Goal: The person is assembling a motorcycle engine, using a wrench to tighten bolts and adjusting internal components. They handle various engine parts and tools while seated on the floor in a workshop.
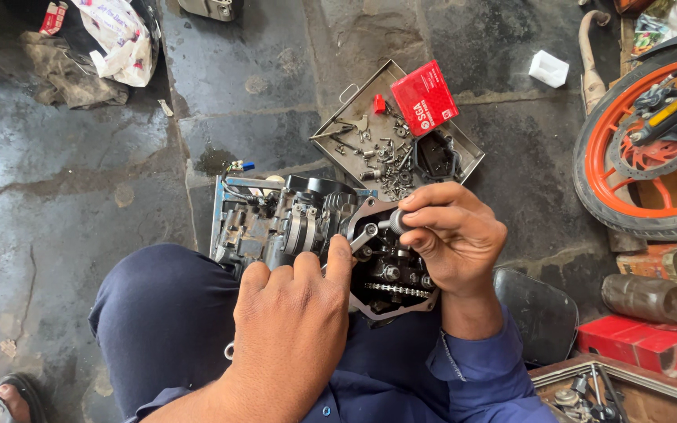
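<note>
My left hand [291, 329] lies palm-down on the engine block [315, 231], its fingers spread across the casing and the index fingertip pressed against a small silver lever at the opened cover; it grips nothing, only steadies. My right hand [452, 235] is curled tight around a small cylindrical metal part [398, 222], pinched between thumb and forefinger directly above the exposed timing chain [397, 291]. The engine block sits on the stone floor between my knees, near centre. Just beyond it, a metal tray [338, 117] holds loose bolts and a red box [424, 97]. At far right stands a motorcycle wheel [644, 149] with an orange rim.
</note>
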Motion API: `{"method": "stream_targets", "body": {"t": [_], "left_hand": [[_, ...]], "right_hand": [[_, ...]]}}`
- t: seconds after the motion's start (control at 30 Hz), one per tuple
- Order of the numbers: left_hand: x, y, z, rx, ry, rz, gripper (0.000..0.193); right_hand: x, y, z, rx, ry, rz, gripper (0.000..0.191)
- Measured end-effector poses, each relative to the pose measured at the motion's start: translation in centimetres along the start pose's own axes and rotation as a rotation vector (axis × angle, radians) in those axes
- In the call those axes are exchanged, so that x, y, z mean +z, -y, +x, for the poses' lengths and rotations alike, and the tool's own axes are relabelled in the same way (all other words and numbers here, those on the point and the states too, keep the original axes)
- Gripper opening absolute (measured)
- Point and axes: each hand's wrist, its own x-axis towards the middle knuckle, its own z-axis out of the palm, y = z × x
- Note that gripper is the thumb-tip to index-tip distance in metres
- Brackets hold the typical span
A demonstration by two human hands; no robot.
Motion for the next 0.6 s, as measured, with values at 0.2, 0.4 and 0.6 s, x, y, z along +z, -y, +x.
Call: {"method": "stream_targets", "body": {"t": [0.2, 0.4, 0.6], "left_hand": [[0.05, -0.07, 0.05, 0.005, 0.014, 0.001, 0.040], [0.05, 0.02, 0.08, 0.009, 0.006, -0.003, 0.041], [-0.12, 0.00, 0.12, 0.002, 0.009, -0.009, 0.040]], "right_hand": [[-0.04, 0.09, 0.08, -0.023, 0.062, -0.117, 0.021], [0.25, 0.67, 0.68, -0.050, 0.095, -0.164, 0.018], [0.22, 0.75, 0.70, -0.044, 0.100, -0.155, 0.014]]}}
